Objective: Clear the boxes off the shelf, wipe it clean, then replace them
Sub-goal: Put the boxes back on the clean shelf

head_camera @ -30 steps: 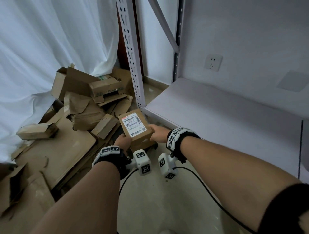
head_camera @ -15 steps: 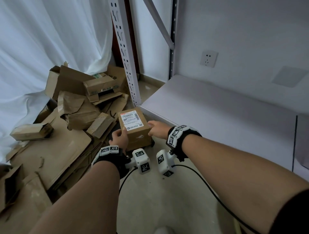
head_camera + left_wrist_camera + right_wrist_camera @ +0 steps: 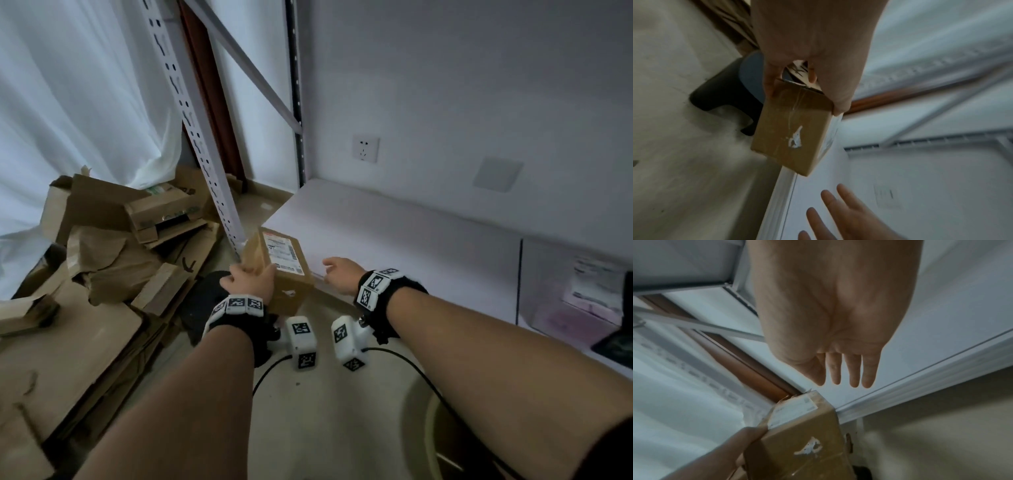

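Note:
A small brown cardboard box (image 3: 284, 270) with a white shipping label hangs tilted at the front left corner of the white shelf (image 3: 394, 240). My left hand (image 3: 248, 282) grips the box by its left end, thumb on one face and fingers on the other. In the left wrist view the box (image 3: 791, 129) shows a taped side with a white scuff. My right hand (image 3: 339, 274) is off the box, fingers straight, just over the shelf's front edge; the right wrist view shows that hand (image 3: 844, 368) flat above the shelf board, with the box (image 3: 803, 434) below it.
A heap of flattened and crumpled cardboard (image 3: 113, 260) covers the floor at left, by a white curtain. The perforated shelf upright (image 3: 202, 144) stands just behind the box. A dark stool (image 3: 723, 97) sits on the floor below. Another parcel (image 3: 589, 291) lies on the shelf's right section.
The box has risen from low over the floor to the shelf's front edge and tilted. My right hand has let go of it and opened; the left hand alone holds it.

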Motion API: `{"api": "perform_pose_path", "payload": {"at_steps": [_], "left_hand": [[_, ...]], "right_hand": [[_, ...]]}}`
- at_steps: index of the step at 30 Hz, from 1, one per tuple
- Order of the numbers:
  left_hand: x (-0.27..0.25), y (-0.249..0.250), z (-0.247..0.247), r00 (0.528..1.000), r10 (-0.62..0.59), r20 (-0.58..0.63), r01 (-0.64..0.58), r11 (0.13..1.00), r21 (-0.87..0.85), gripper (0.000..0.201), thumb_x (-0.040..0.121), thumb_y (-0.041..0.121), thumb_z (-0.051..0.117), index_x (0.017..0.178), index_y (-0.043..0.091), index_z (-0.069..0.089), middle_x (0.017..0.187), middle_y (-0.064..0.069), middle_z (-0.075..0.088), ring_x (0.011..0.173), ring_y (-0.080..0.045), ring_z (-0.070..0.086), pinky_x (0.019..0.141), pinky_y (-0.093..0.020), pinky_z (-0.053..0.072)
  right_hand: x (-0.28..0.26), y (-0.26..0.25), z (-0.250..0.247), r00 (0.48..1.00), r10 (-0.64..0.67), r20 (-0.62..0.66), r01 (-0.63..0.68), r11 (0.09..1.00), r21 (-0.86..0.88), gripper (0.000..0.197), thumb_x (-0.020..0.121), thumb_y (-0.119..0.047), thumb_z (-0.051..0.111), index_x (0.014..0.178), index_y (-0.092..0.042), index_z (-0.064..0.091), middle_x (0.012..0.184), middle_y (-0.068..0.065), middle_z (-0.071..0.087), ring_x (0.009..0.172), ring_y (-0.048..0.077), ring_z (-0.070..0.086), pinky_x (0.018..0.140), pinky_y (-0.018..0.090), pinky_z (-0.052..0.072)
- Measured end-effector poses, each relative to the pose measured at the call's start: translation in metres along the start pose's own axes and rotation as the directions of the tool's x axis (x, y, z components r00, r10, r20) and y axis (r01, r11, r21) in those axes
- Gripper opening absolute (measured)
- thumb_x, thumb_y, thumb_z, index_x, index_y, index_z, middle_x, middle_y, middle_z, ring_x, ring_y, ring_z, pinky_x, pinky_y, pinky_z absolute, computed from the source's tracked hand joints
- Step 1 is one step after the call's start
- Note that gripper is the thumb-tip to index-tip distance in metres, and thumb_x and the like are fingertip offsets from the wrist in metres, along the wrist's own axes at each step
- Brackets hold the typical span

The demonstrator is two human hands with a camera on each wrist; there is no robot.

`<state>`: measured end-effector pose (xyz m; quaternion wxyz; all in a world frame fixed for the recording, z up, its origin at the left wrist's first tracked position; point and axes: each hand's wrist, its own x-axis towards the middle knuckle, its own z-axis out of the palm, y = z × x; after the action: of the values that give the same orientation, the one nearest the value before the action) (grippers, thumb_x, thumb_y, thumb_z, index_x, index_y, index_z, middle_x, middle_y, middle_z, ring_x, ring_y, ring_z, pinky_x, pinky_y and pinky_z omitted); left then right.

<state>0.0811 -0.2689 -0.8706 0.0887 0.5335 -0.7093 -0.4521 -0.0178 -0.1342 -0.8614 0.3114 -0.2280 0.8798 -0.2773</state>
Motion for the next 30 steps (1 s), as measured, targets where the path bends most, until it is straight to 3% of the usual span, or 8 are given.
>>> {"api": "perform_pose_path", "payload": {"at_steps": [5,11,14,18,20,23,26,30], "left_hand": [[-0.055,0.058,0.051,0.965,0.237,0.115,-0.238,0.971,-0.001,0.061,0.084,0.043,0.061,0.13,0.011,0.037,0.134,-0.011,0.032,0.119,-0.031,0.043,0.098,-0.038,0.036],[-0.117,0.1,0.126,0.865,0.405,0.297,-0.405,0.912,-0.065,0.055,0.082,0.038,0.067,0.123,0.01,0.041,0.127,-0.009,0.034,0.095,-0.022,0.044,0.087,-0.029,0.039],[-0.139,0.111,0.167,0.841,0.399,0.365,-0.394,0.915,-0.092,0.058,0.079,0.042,0.068,0.122,0.012,0.043,0.126,-0.009,0.035,0.103,-0.027,0.049,0.095,-0.038,0.048],[-0.162,0.119,0.217,0.833,0.274,0.48,-0.24,0.962,-0.132,0.058,0.078,0.049,0.067,0.12,0.015,0.045,0.125,-0.011,0.046,0.104,-0.032,0.058,0.076,-0.048,0.058],[-0.17,0.121,0.236,0.812,0.223,0.539,-0.169,0.974,-0.149,0.058,0.078,0.049,0.068,0.12,0.016,0.044,0.123,-0.014,0.051,0.101,-0.034,0.061,0.074,-0.052,0.058],[-0.181,0.122,0.26,0.797,0.188,0.574,-0.142,0.982,-0.125,0.051,0.079,0.047,0.067,0.113,0.019,0.041,0.123,-0.013,0.051,0.104,-0.035,0.06,0.078,-0.054,0.056],[-0.19,0.123,0.281,0.774,0.168,0.611,-0.133,0.986,-0.102,0.048,0.081,0.047,0.065,0.11,0.02,0.038,0.119,-0.011,0.053,0.104,-0.032,0.059,0.081,-0.052,0.056],[-0.198,0.12,0.304,0.724,0.134,0.676,-0.084,0.991,-0.107,0.043,0.087,0.041,0.062,0.115,0.019,0.037,0.104,-0.006,0.054,0.104,-0.031,0.058,0.089,-0.051,0.053]], "right_hand": [[-0.029,0.064,-0.042,0.986,0.113,-0.125,-0.11,0.993,0.035,0.052,0.095,-0.016,0.045,0.145,-0.012,0.032,0.148,0.008,0.038,0.135,0.024,0.038,0.11,0.029,0.03],[-0.093,0.159,-0.104,0.914,0.203,-0.352,-0.172,0.978,0.12,0.042,0.097,-0.014,0.04,0.139,-0.011,0.043,0.142,0.009,0.046,0.13,0.025,0.044,0.106,0.028,0.033],[-0.127,0.207,-0.141,0.81,0.274,-0.519,-0.207,0.961,0.185,0.039,0.096,-0.008,0.036,0.134,-0.01,0.049,0.14,0.011,0.048,0.128,0.028,0.045,0.104,0.028,0.034],[-0.167,0.269,-0.18,0.632,0.399,-0.664,-0.274,0.917,0.29,0.042,0.092,-0.005,0.04,0.131,-0.015,0.05,0.132,0.013,0.054,0.119,0.031,0.052,0.099,0.033,0.042],[-0.18,0.3,-0.19,0.511,0.431,-0.743,-0.352,0.894,0.277,0.039,0.09,-0.01,0.044,0.127,-0.019,0.052,0.126,0.012,0.058,0.116,0.031,0.053,0.095,0.036,0.045],[-0.197,0.342,-0.196,0.406,0.515,-0.755,-0.463,0.828,0.316,0.041,0.091,-0.017,0.046,0.132,-0.017,0.047,0.138,0.011,0.045,0.129,0.032,0.039,0.107,0.044,0.035],[-0.206,0.38,-0.198,0.39,0.6,-0.698,-0.553,0.759,0.344,0.055,0.091,-0.028,0.05,0.142,-0.014,0.032,0.152,0.009,0.024,0.139,0.033,0.022,0.114,0.046,0.022],[-0.208,0.417,-0.199,0.461,0.628,-0.628,-0.488,0.77,0.412,0.078,0.086,-0.051,0.055,0.144,-0.01,0.024,0.152,0.014,0.023,0.131,0.037,0.036,0.107,0.049,0.035]]}}
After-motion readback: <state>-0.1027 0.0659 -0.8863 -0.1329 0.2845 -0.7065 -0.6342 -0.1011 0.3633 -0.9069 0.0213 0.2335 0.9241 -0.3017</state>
